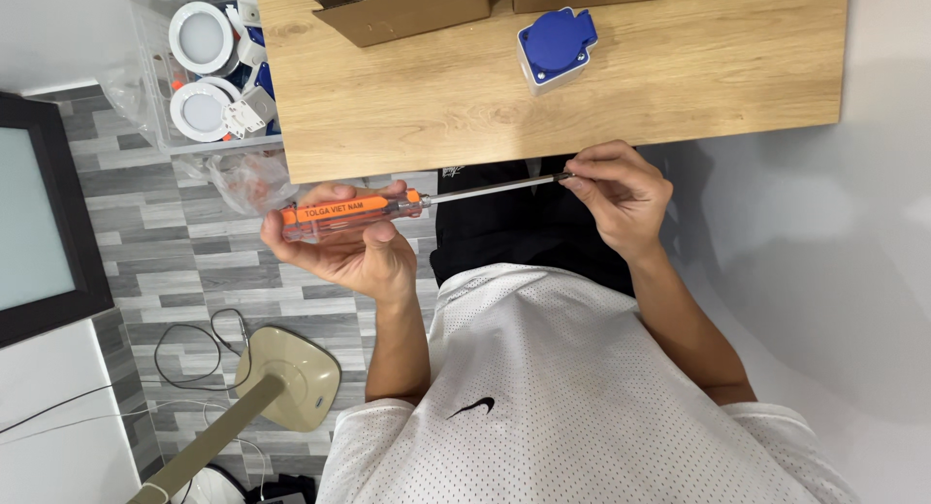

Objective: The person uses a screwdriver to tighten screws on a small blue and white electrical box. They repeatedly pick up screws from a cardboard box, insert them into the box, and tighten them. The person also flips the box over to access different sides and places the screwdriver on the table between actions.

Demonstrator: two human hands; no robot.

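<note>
My left hand (344, 247) grips the clear orange handle of a screwdriver (349, 213), held level below the table edge. Its long metal shaft (495, 188) runs to the right. My right hand (621, 194) pinches the shaft's tip between thumb and fingers; whether anything small sits at the tip is hidden. On the wooden table (436, 106) above the hands stands a blue and white socket box (556, 46), untouched.
Two open cardboard boxes (402, 9) sit at the table's far edge. A clear bin (208, 72) with round white lamps stands on the grey floor at left, a crumpled plastic bag (242, 179) beside it. A beige stand base (291, 376) and cables lie lower left.
</note>
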